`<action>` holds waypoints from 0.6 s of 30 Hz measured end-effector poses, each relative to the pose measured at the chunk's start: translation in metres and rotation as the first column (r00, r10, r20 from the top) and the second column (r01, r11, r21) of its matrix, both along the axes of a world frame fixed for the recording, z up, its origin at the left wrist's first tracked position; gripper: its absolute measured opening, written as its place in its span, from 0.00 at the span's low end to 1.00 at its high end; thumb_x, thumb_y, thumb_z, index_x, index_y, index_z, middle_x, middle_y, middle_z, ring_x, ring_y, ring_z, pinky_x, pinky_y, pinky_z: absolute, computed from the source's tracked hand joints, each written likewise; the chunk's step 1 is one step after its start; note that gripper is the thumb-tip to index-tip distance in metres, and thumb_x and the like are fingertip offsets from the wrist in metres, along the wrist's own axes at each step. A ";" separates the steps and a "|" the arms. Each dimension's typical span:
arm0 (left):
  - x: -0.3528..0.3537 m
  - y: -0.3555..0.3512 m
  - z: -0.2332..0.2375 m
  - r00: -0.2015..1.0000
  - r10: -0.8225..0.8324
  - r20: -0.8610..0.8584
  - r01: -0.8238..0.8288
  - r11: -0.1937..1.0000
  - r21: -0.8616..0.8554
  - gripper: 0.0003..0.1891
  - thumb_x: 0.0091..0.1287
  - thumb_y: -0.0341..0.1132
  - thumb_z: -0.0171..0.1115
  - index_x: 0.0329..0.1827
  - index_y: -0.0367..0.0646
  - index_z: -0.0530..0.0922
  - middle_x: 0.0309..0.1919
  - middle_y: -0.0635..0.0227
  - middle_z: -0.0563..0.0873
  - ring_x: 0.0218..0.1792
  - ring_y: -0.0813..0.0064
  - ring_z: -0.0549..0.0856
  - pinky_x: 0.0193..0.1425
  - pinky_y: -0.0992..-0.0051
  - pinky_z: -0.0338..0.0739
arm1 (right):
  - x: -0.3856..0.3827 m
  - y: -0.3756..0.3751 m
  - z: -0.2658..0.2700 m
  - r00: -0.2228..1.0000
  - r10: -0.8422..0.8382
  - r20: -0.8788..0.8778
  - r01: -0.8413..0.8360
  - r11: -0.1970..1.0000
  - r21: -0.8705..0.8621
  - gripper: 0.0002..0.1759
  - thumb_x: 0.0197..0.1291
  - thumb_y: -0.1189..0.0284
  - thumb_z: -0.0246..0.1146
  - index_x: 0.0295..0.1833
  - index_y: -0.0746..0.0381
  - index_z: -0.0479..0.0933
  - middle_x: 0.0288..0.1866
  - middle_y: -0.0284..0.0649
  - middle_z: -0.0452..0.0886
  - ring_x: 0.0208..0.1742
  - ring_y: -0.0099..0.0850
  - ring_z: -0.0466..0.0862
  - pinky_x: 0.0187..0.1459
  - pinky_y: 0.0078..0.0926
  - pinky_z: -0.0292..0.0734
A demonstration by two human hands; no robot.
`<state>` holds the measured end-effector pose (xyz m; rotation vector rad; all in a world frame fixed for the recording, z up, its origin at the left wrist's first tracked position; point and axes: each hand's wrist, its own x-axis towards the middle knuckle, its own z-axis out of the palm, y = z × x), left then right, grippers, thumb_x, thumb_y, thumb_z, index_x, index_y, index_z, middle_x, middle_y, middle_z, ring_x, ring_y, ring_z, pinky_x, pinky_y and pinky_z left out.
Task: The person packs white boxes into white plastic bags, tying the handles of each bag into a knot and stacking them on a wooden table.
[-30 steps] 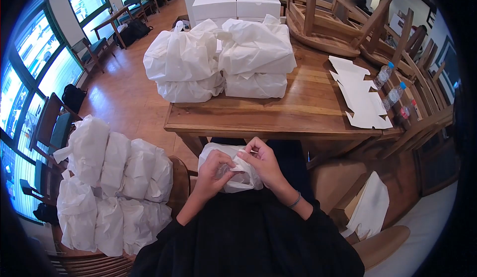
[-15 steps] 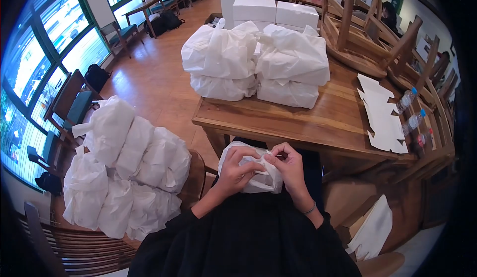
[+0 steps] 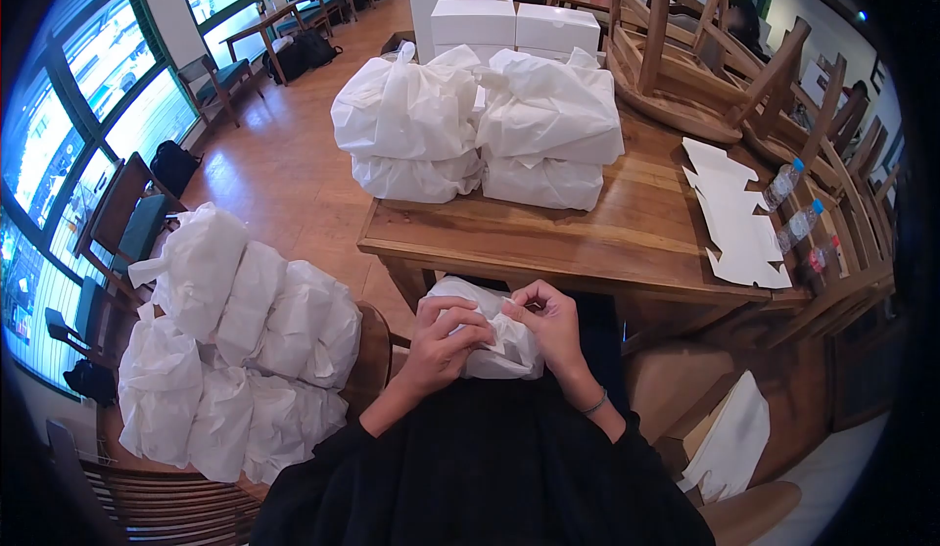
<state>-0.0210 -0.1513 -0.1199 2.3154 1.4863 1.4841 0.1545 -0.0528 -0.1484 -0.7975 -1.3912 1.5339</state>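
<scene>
A white plastic bag (image 3: 511,358) with a bulky content rests on my lap, just below the table's front edge. My left hand (image 3: 448,338) is closed with bent fingers on the bag's gathered top. Thumb and forefinger of my right hand (image 3: 548,325) pinch the bag's top from the other side. Both hands meet close together over it, and the exact fold between the fingertips is partly hidden. What lies inside the bag cannot be seen.
Wrapped white bags (image 3: 548,125) stand stacked on the wooden table (image 3: 470,242), before white boxes (image 3: 475,27). More white bags (image 3: 225,409) are piled at my left. A flat white cardboard sheet (image 3: 729,213), bottles (image 3: 798,223) and upturned stools (image 3: 676,95) are on the right.
My left fingers have curled further in on the bag's top, and the bag's top looks more gathered. The camera view has shifted slightly, moving the surroundings left in the picture.
</scene>
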 end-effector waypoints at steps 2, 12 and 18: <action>-0.003 -0.005 0.003 1.000 -0.027 -0.015 0.026 0.999 -0.030 0.10 0.53 0.23 0.68 0.36 0.48 0.85 0.40 0.73 0.85 0.52 0.65 0.82 0.58 0.65 0.71 | 0.000 0.001 -0.003 0.998 -0.048 0.051 0.045 0.997 0.065 0.09 0.58 0.77 0.76 0.34 0.64 0.80 0.32 0.29 0.82 0.34 0.15 0.78 0.39 0.15 0.74; -0.020 -0.049 0.004 0.827 -0.325 0.459 0.493 0.811 -0.314 0.06 0.61 0.19 0.66 0.38 0.38 0.81 0.38 0.64 0.84 0.43 0.63 0.84 0.50 0.69 0.76 | 0.019 0.021 -0.059 0.871 -0.386 0.304 0.298 0.907 0.297 0.12 0.57 0.74 0.76 0.33 0.67 0.79 0.23 0.33 0.78 0.27 0.18 0.74 0.31 0.21 0.72; -0.023 -0.049 0.006 0.833 -0.259 0.489 0.491 0.753 -0.438 0.03 0.68 0.26 0.66 0.40 0.39 0.80 0.39 0.65 0.83 0.46 0.66 0.83 0.57 0.67 0.74 | 0.015 0.030 -0.077 0.862 -0.361 0.356 0.237 0.907 0.348 0.13 0.61 0.70 0.74 0.35 0.66 0.78 0.26 0.35 0.79 0.30 0.21 0.74 0.35 0.24 0.73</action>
